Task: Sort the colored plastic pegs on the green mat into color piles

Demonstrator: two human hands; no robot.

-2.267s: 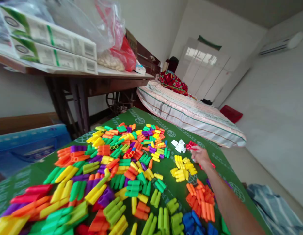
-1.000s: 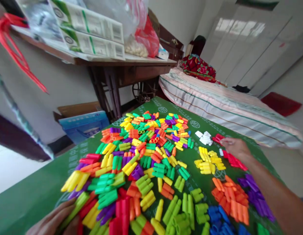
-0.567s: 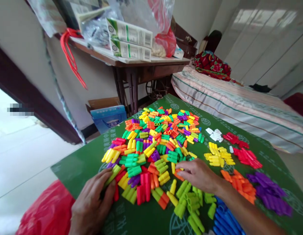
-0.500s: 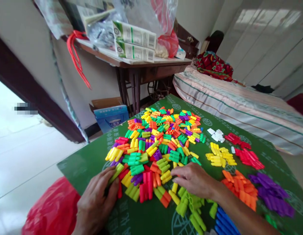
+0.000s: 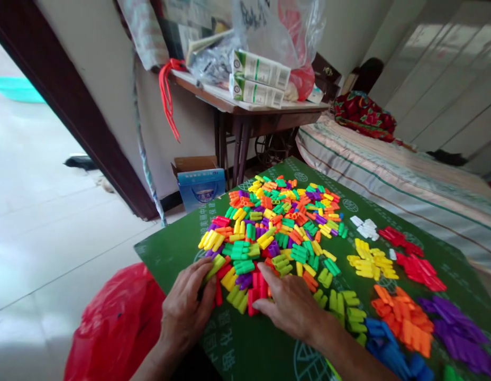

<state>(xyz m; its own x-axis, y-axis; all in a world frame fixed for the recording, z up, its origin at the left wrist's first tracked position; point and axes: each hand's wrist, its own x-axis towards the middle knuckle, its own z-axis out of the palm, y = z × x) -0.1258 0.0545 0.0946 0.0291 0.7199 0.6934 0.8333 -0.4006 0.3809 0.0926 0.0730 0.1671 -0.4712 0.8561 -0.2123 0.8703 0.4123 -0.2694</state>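
My left hand [image 5: 190, 299] is closed on a lime-green plastic tube piece [image 5: 216, 266], held between thumb and fingers at the near left edge of a mixed pile. My right hand [image 5: 291, 299] reaches in from the right, its thumb and forefinger at opposite ends of red plastic tubes [image 5: 262, 286]. The mixed pile [image 5: 265, 233] holds yellow, green, orange, purple, red and lime tubes, many of them lying side by side in small groups. Lime tubes [image 5: 344, 307] lie just right of my right hand, which covers some pieces beneath it.
Sorted heaps lie on the right of the green table [image 5: 245, 344]: white [image 5: 364, 227], yellow [image 5: 372, 259], red [image 5: 420, 270], orange [image 5: 404, 317], purple [image 5: 460, 333], blue [image 5: 388, 349]. A red plastic bag [image 5: 118, 323] is at the left. Behind stand a blue box [image 5: 201, 188] and a cluttered sewing table [image 5: 265, 114].
The camera view has shifted, so the scene sits further right. My right hand has moved left from the yellow tubes to the red ones. My left hand keeps hold of the lime-green piece.
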